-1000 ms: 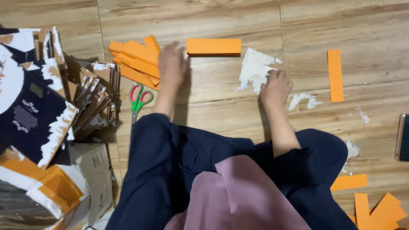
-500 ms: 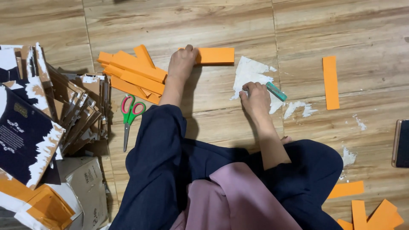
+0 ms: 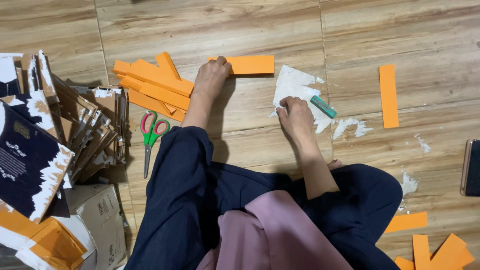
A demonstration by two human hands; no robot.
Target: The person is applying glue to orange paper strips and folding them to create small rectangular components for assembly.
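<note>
My left hand lies palm down on the left end of a flat orange card strip on the wooden floor, just right of a loose pile of orange strips. My right hand rests with its fingers curled on the lower edge of a torn white paper scrap. A small teal tool lies against the outer side of that hand; whether the hand grips it I cannot tell.
Red-and-green scissors lie left of my left arm. Torn dark cardboard is stacked at the left. A single orange strip lies at the right, with more strips at the lower right. A phone sits at the right edge.
My right hand has drawn back toward me across the white scrap, uncovering the teal tool. My left hand has stayed on the orange strip. The view has shifted slightly.
</note>
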